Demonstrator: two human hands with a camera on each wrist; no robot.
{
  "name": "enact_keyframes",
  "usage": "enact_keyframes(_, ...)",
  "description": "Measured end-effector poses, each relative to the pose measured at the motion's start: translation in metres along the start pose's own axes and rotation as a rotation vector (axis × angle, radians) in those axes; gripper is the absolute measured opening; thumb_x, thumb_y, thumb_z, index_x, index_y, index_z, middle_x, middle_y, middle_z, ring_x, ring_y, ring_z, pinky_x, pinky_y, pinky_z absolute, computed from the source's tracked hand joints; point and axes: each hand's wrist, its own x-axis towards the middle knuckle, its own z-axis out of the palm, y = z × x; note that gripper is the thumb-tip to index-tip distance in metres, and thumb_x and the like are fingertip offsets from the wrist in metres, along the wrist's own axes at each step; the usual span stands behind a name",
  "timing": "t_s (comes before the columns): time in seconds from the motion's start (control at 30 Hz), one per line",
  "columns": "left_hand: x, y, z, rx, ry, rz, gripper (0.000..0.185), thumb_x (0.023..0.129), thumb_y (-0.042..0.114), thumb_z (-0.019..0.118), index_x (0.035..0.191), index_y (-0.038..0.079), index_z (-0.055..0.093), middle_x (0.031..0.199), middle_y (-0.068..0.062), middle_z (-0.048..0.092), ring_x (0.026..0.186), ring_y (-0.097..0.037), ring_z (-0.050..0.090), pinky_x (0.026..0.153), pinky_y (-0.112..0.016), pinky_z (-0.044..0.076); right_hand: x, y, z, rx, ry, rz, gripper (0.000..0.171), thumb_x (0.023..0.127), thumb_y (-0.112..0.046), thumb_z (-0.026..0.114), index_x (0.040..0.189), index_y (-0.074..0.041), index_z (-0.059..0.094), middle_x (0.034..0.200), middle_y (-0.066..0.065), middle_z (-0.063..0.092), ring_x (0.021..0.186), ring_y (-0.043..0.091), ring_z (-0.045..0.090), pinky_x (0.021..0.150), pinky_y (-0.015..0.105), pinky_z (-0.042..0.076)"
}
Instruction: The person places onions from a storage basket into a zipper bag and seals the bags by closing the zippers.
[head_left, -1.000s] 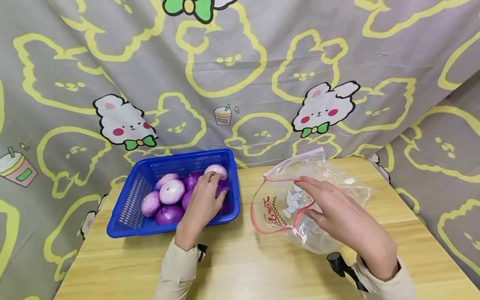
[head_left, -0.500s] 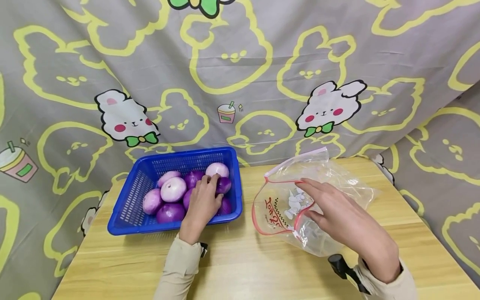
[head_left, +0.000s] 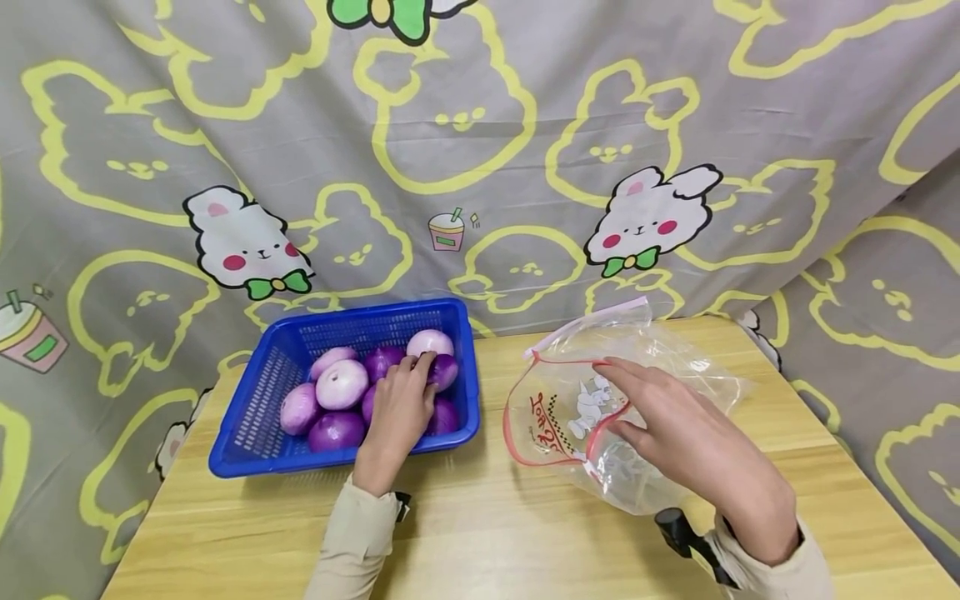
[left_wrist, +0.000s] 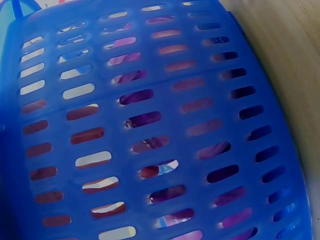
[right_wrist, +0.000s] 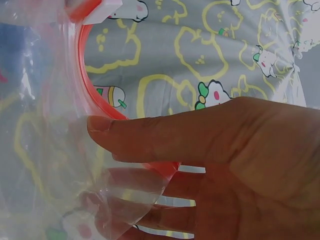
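Left hand reaches into the blue basket at the desk's back left, fingers curled over a dark purple onion among the purple and pale onions heaped there. Right hand pinches the red-edged rim of a clear zip bag near the desk's back right, thumb outside, fingers inside, mouth held wide toward the basket. Red writing and a white rabbit are printed on the bag; the letters cannot be read.
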Motion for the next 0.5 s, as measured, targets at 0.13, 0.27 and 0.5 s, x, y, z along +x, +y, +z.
enact_keyframes(0.13,0.0,0.0,-0.004,-0.008,0.009,0.004,0.046,0.083,0.004,0.076,0.127,0.004,0.063,0.11,-0.024,0.066,0.092,-0.046,0.065,0.07,-0.059,0.052,0.0,-0.001,0.0,0.009,-0.006,0.006,0.064,0.083,-0.01,0.081,0.14,-0.003,0.052,0.141,0.014,0.055,0.124,0.036,0.056,0.099,0.054,0.046)
enact_keyframes(0.27,0.002,0.002,-0.011,-0.018,0.039,0.014,0.047,0.082,0.003,0.077,0.127,0.003,0.063,0.11,-0.024,0.067,0.091,-0.045,0.065,0.069,-0.058,0.052,0.001,-0.001,-0.001,0.005,-0.004,0.006,0.064,0.083,-0.01,0.08,0.14,-0.002,0.052,0.14,0.015,0.056,0.124,0.035,0.056,0.1,0.054,0.046)
enact_keyframes(0.5,0.004,0.009,-0.027,-0.03,0.081,0.038,0.049,0.081,0.004,0.079,0.128,0.003,0.063,0.113,-0.025,0.066,0.093,-0.045,0.066,0.07,-0.059,0.052,0.001,0.0,-0.001,0.007,-0.007,0.014,0.065,0.083,-0.01,0.081,0.14,-0.001,0.052,0.14,0.015,0.056,0.124,0.035,0.056,0.099,0.054,0.047)
